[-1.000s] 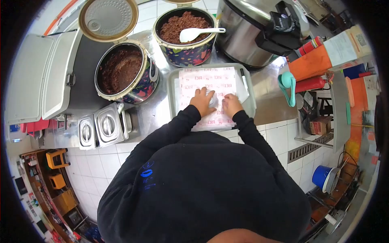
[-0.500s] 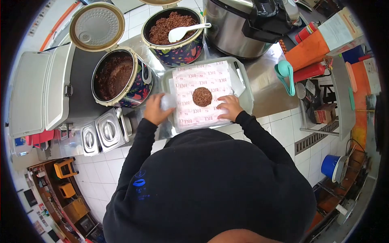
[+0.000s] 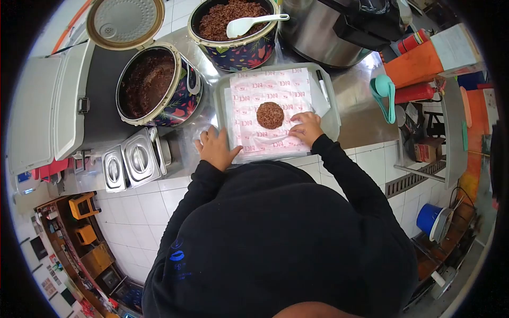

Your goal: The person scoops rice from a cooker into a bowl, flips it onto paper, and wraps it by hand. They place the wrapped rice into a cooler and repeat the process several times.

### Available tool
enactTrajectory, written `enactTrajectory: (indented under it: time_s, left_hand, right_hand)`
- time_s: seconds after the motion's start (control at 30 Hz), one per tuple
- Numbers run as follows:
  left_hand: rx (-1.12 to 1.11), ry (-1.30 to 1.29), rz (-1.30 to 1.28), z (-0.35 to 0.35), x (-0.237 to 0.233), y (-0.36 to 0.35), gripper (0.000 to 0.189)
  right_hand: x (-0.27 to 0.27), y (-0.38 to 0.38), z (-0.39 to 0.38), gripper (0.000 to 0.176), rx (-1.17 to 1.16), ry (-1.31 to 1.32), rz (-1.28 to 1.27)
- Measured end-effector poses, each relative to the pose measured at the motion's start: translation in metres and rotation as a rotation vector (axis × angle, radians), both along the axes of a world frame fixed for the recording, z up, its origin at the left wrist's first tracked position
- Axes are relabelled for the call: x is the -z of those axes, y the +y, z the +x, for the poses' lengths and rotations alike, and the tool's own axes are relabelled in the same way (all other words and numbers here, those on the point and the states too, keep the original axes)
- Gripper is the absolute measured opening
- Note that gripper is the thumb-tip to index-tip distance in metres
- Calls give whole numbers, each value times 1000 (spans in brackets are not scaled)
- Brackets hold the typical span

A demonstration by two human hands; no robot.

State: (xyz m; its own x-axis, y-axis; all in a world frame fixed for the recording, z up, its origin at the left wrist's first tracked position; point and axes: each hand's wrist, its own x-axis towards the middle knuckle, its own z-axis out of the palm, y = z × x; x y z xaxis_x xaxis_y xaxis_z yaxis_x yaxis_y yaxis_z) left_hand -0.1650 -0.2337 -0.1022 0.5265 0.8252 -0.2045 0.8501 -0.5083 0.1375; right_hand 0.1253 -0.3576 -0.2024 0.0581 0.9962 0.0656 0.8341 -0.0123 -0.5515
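Note:
A round, flat patty of brown-red rice sits on a printed sheet of white-and-pink paper. Under the paper is a pale tray, with more white sheets showing at its sides. My left hand spreads its fingers over the tray's left edge, thumb by the lower left corner of the paper. Nothing shows in its grip. At the right edge of the paper, my right hand has thumb and fingers brought together on the sheet, close beside the rice patty.
Behind the tray, an open flowered pot of brown rice bears a white rice paddle. Another open pot stands left, with lidded steel containers before it. A marker lies on the tray; a large steel cooker stands behind.
My left hand held a whitish, see-through cup-like thing, which no longer shows in it; its fingers have spread. My right fingers have drawn together at the paper's edge. The view has shifted slightly.

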Motion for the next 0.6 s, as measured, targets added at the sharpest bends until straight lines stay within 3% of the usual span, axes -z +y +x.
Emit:
enactTrajectory:
  time_s: [0.13, 0.23, 0.37, 0.47, 0.5, 0.57, 0.6]
  left_hand:
    - [74, 28, 118, 5, -11, -7, 75]
    - [352, -169, 68, 11, 6, -5, 80]
    - [487, -460, -24, 23, 80, 24, 41]
    - [145, -748, -498, 35, 83, 34, 17]
    - [121, -790, -535, 37, 89, 38, 16]
    - [62, -879, -615, 40, 99, 44, 14]
    - [-31, -814, -725, 43, 88, 46, 16]
  right_hand:
    - [-6, 8, 1, 17, 5, -27, -108]
    - [-13, 18, 7, 18, 1, -13, -194]
    - [-15, 34, 16, 19, 59, 131, -287]
    - [-34, 39, 18, 25, -25, 411, -149]
    - [-48, 35, 15, 28, -84, 520, -72]
    - [-75, 27, 8, 30, -199, 160, -24]
    - [-70, 27, 7, 22, -217, 138, -14]
